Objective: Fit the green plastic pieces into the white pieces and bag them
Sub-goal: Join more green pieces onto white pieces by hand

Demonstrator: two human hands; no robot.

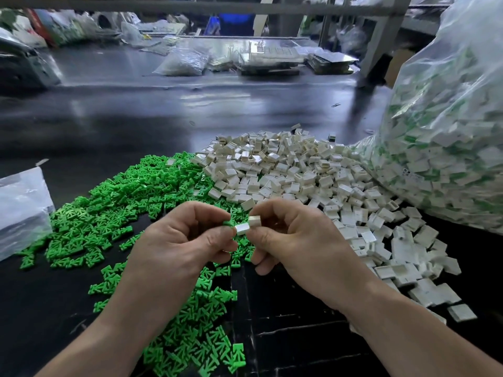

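Small boxy white piece (242, 229), glossy faces, squared edges.

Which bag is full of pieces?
The big clear bag on the right, bulging with white-and-green pieces; the small bag at left lies nearly flat.

Dark table (109, 118): green pieces (122, 202), white pieces (299, 172)

Your table (109, 126) carries the pile of inserts (114, 202) at left and the pile of housings (299, 172) at right, touching at the middle. The filled bag (449, 145) leans against the housings from the right. A flat bag (21, 208) lies at the left edge. Your left hand (185, 240) and right hand (299, 240) meet before both piles, the held housings (242, 229) between them; trays (269, 57) sit far behind
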